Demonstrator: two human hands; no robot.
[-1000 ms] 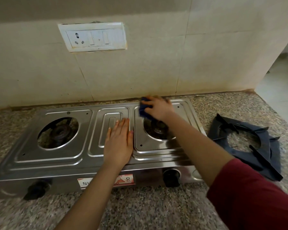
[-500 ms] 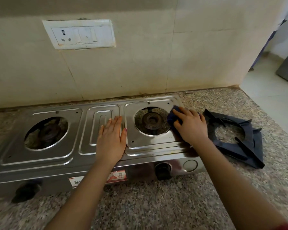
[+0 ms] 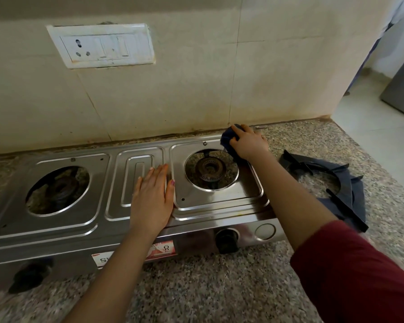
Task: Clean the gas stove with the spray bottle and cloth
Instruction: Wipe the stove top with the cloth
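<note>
Far left, on the speckled granite table (image 3: 219, 287): the low brushed-steel gas stove (image 3: 56, 231), stamped with raised rectangular ribs. On its front face, a black knob (image 3: 29, 275), blurred. Above that, a round cut-out with the dark left burner (image 3: 60, 190) sunk inside, bare of any grate. Behind, on the cream tiled wall (image 3: 173, 89), a white switch plate (image 3: 100, 46) with stained edges.

Towards the middle: left hand (image 3: 153, 201) palm down on the ribbed centre panel between the two burner wells, fingers straight and close together, gripping nothing. Forearm crosses the stove's front and covers part of a red-and-white label (image 3: 103, 259).

Right of that: ring-shaped right burner (image 3: 209, 170), rusty brown, uncovered in its round opening; below it, a second black knob (image 3: 226, 240). At the stove's back right corner, right hand (image 3: 250, 143) with fingers curled over a bunched dark blue cloth (image 3: 226, 138), pressing it onto the steel beside the burner opening. Forearm runs diagonally over the stove's right edge, ending in a maroon sleeve (image 3: 359, 271).

Further right, flat on the table just beside the stove: a black square pan support (image 3: 356, 197) with inward prongs, partly hidden by the arm. Beyond the table's end, pale floor tiles (image 3: 383, 136).
</note>
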